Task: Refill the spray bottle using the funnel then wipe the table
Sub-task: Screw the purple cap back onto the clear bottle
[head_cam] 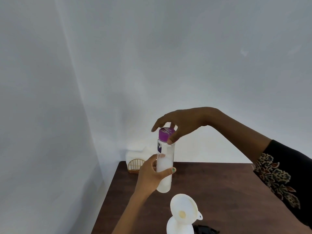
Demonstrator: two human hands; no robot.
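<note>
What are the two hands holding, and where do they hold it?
The left hand grips the clear bottle round its lower middle. The right hand holds the bottle's purple cap with fingertips and thumb.

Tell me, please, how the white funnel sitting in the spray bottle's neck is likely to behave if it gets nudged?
The funnel looks like thin plastic, so probably light and stiff. It sits tilted in the white spray bottle with its wide bowl overhanging the neck, so a nudge may well tip it out. Its round rim suggests it would roll on the table.
</note>
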